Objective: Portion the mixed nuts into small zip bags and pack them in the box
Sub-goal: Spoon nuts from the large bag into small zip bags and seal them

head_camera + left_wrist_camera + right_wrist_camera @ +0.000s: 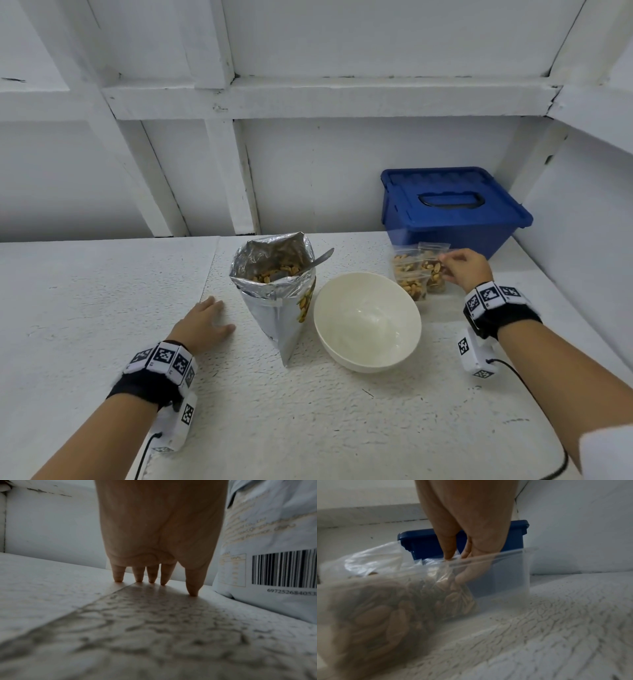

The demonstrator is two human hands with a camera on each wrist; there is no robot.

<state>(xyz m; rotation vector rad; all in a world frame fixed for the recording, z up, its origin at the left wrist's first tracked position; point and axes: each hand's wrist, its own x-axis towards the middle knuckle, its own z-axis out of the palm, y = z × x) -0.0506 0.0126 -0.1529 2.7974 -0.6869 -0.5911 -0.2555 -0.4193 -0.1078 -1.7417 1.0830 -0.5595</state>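
Note:
A cluster of small zip bags [409,277] filled with mixed nuts lies on the white table in front of the blue box [452,209], whose lid is on. My right hand [462,269] pinches the top edge of the rightmost zip bag [435,272]. In the right wrist view the thumb and fingers of my right hand [458,556] grip that zip bag [501,577] at its seal strip, with the blue box [423,543] behind. My left hand [205,320] rests on the table left of the open foil nut bag [274,294], holding nothing; its fingertips [118,579] touch the surface.
A metal spoon [320,258] stands in the foil nut bag [265,545]. An empty white bowl [366,322] sits between the foil bag and the zip bags. White walls close off the back and right side of the table [308,428].

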